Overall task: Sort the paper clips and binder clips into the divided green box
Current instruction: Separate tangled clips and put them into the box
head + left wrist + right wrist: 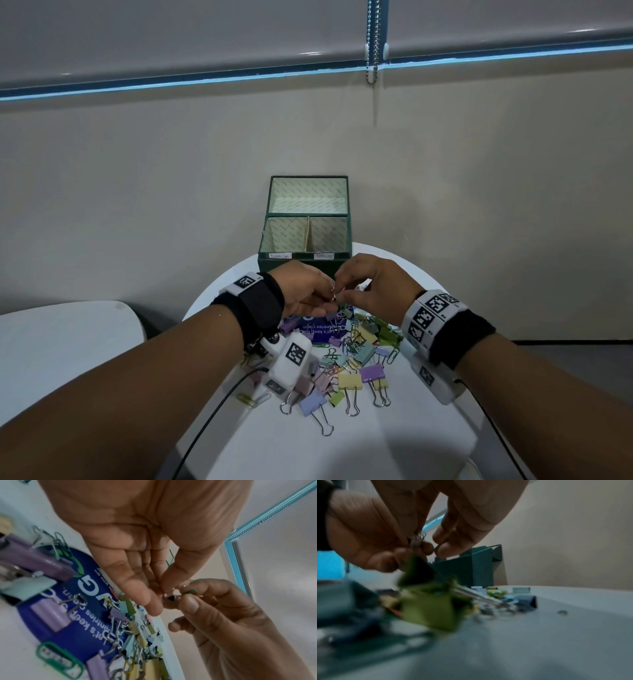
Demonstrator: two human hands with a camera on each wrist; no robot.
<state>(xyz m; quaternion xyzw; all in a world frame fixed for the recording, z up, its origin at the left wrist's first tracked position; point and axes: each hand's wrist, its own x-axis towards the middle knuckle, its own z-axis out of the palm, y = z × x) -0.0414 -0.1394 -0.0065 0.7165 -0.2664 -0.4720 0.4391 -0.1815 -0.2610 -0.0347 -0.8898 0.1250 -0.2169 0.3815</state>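
Both hands meet just above the far end of a pile of pastel binder clips and paper clips (356, 353) on the round white table (342, 445). My left hand (325, 298) pinches a small tangle of clips (337, 294) between thumb and fingertips. My right hand (346, 287) pinches the same tangle from the other side. In the left wrist view the tangle (171, 597) shows a tiny black binder clip and a green paper clip (191, 592). The right wrist view blurs the tangle (418, 539). The divided green box (301, 265) stands open just behind the hands, showing two labelled front compartments.
A blue printed sticker (315, 330) lies under part of the pile. The box's lid (308, 195) stands upright against the beige wall. A second white table (68, 342) sits to the left. A black cable (212, 411) trails off my left wrist over the table's near edge.
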